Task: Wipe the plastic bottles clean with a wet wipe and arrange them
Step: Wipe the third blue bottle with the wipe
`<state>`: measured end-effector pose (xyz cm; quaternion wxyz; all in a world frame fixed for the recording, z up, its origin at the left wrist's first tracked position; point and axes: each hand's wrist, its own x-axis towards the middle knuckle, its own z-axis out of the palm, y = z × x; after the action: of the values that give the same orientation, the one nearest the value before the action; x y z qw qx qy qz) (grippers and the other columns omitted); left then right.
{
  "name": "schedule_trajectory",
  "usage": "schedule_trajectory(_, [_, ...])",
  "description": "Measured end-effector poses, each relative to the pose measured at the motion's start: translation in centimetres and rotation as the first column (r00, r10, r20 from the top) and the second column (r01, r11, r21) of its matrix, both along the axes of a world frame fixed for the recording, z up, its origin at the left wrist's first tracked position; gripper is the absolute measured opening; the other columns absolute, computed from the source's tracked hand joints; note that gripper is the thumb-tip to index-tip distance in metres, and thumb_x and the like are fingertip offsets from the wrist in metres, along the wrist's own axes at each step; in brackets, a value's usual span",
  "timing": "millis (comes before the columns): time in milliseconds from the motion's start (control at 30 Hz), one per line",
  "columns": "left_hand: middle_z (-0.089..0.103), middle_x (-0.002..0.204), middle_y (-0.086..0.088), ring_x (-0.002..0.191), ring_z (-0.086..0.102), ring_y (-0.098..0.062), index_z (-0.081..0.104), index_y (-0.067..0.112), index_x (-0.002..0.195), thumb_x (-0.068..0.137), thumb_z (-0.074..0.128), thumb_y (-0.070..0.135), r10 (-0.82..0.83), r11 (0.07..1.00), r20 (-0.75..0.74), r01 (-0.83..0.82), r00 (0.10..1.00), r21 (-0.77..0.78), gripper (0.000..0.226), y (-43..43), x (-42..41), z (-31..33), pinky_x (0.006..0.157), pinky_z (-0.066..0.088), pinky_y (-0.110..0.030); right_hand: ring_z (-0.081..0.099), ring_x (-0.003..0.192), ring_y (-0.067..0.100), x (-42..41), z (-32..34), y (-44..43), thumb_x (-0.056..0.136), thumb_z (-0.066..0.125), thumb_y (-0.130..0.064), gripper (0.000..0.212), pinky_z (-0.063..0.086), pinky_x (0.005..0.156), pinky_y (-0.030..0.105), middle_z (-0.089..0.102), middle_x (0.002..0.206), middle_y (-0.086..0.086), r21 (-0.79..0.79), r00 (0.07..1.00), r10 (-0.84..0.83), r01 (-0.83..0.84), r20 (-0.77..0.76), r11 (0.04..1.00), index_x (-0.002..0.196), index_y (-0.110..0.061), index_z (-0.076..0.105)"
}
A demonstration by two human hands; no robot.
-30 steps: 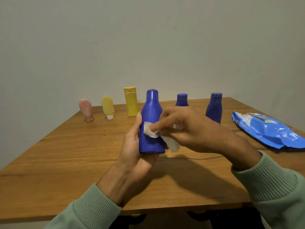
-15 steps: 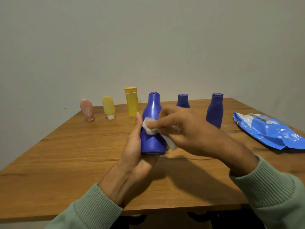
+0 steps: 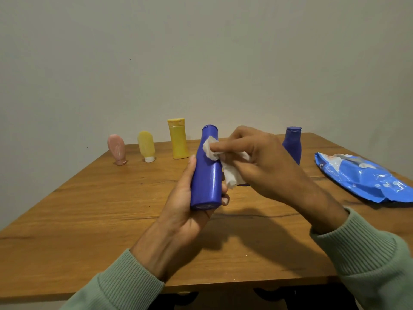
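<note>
My left hand (image 3: 182, 204) grips a blue plastic bottle (image 3: 206, 175) by its lower half, lifted off the table and tilted slightly left. My right hand (image 3: 257, 162) pinches a white wet wipe (image 3: 211, 149) and presses it against the bottle's neck; the wipe's tail hangs down to the right of the bottle. At the back stand a pink tube (image 3: 116, 149), a pale yellow tube (image 3: 146, 146) and a yellow bottle (image 3: 178, 138). Another blue bottle (image 3: 292, 144) stands behind my right hand. A third blue bottle is almost wholly hidden by that hand.
A blue pack of wet wipes (image 3: 362, 175) lies at the right side of the wooden table (image 3: 89, 209). A plain wall rises just behind the table's far edge. Both sleeves are pale green.
The wipe has slid up the bottle from its middle to its neck. My left hand has tilted the bottle a little, showing its base.
</note>
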<state>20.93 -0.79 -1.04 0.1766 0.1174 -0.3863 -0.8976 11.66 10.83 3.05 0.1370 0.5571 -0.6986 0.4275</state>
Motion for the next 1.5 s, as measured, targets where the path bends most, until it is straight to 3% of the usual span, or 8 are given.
schedule_trajectory(200, [0.065, 0.065, -0.010, 0.046, 0.059, -0.016, 0.060, 0.007, 0.114, 0.094, 0.050, 0.043, 0.005, 1.000, -0.002, -0.005, 1.000, 0.008, 0.043, 0.1, 0.0, 0.2, 0.038, 0.049, -0.025, 0.059, 0.094, 0.002, 0.1, 0.9, 0.9, 0.088, 0.061, -0.018, 0.027, 0.050, 0.080, 0.020, 0.060, 0.100, -0.015, 0.247, 0.962, 0.234, -0.263, 0.141, 0.933, 0.111, -0.030, 0.067])
schedule_trajectory(533, [0.063, 0.073, -0.011, 0.048, 0.058, -0.018, 0.057, 0.003, 0.120, 0.089, 0.053, 0.045, -0.165, 0.969, 0.046, 0.171, 0.985, -0.181, 0.053, 0.3, 0.5, -0.2, 0.042, 0.049, -0.027, 0.055, 0.089, 0.003, -1.4, 0.4, 0.2, 0.093, 0.055, -0.017, 0.026, 0.041, 0.071, 0.005, 0.058, 0.097, -0.008, -0.081, 0.988, -0.135, 0.141, 0.077, 0.987, 0.116, -0.024, 0.065])
schedule_trajectory(733, [0.068, 0.080, -0.015, 0.055, 0.057, -0.023, 0.064, 0.008, 0.113, 0.094, 0.047, 0.048, -0.057, 0.966, 0.062, 0.071, 0.996, -0.249, 0.047, 0.6, 0.3, -0.4, 0.047, 0.049, -0.030, 0.057, 0.089, 0.007, -0.3, 1.3, 1.3, 0.091, 0.057, -0.018, 0.024, 0.049, 0.073, 0.018, 0.052, 0.096, -0.014, 0.192, 0.999, 0.011, -0.019, 0.048, 0.981, 0.110, -0.028, 0.068])
schedule_trajectory(867, [0.068, 0.085, -0.013, 0.068, 0.062, -0.022, 0.078, 0.014, 0.091, 0.090, 0.052, 0.051, -0.028, 0.976, 0.036, 0.035, 0.999, -0.215, 0.045, 0.8, 0.2, -0.7, 0.062, 0.049, -0.035, 0.055, 0.090, 0.005, 1.2, 1.9, 1.8, 0.091, 0.059, -0.020, 0.027, 0.049, 0.076, 0.024, 0.055, 0.097, -0.014, 0.502, 0.993, 0.119, -0.091, -0.023, 0.860, 0.115, -0.032, 0.066])
schedule_trajectory(1033, [0.069, 0.084, -0.014, 0.068, 0.065, -0.022, 0.063, 0.011, 0.115, 0.097, 0.041, 0.052, 0.005, 0.921, 0.029, 0.007, 1.000, -0.391, 0.050, 0.4, 0.3, -0.8, 0.060, 0.053, -0.033, 0.054, 0.084, 0.006, 0.4, 1.1, 1.1, 0.092, 0.058, -0.018, 0.028, 0.042, 0.070, 0.013, 0.053, 0.096, -0.008, 0.196, 0.992, -0.049, 0.072, -0.117, 0.978, 0.118, -0.025, 0.065])
schedule_trajectory(1133, [0.065, 0.080, -0.018, 0.067, 0.063, -0.028, 0.062, 0.007, 0.111, 0.095, 0.039, 0.057, -0.041, 0.914, 0.056, 0.060, 0.998, -0.401, 0.057, 0.4, 0.4, -0.6, 0.062, 0.053, -0.036, 0.055, 0.085, 0.011, 0.4, 0.4, 0.4, 0.092, 0.058, -0.016, 0.028, 0.047, 0.073, 0.020, 0.054, 0.099, -0.002, 0.060, 0.971, -0.171, 0.183, -0.165, 0.981, 0.119, -0.022, 0.064])
schedule_trajectory(1333, [0.063, 0.077, -0.018, 0.055, 0.057, -0.032, 0.061, 0.010, 0.112, 0.098, 0.034, 0.057, -0.038, 0.914, -0.009, 0.031, 0.999, -0.405, 0.056, 0.3, 0.1, -0.9, 0.052, 0.048, -0.037, 0.054, 0.084, 0.008, 1.8, 0.1, -0.2, 0.094, 0.055, -0.017, 0.022, 0.045, 0.075, 0.018, 0.056, 0.097, -0.003, 0.242, 0.984, 0.033, 0.010, -0.175, 0.970, 0.112, -0.020, 0.067])
schedule_trajectory(1500, [0.061, 0.078, -0.017, 0.056, 0.056, -0.027, 0.060, 0.008, 0.111, 0.093, 0.032, 0.065, -0.179, 0.875, 0.118, 0.213, 0.977, -0.435, 0.066, 0.3, 0.5, -0.9, 0.054, 0.048, -0.033, 0.057, 0.085, 0.010, 0.1, -0.1, 0.0, 0.090, 0.061, -0.012, 0.024, 0.048, 0.075, 0.018, 0.061, 0.098, 0.002, -0.046, 0.975, -0.166, 0.161, -0.150, 0.986, 0.112, -0.018, 0.068])
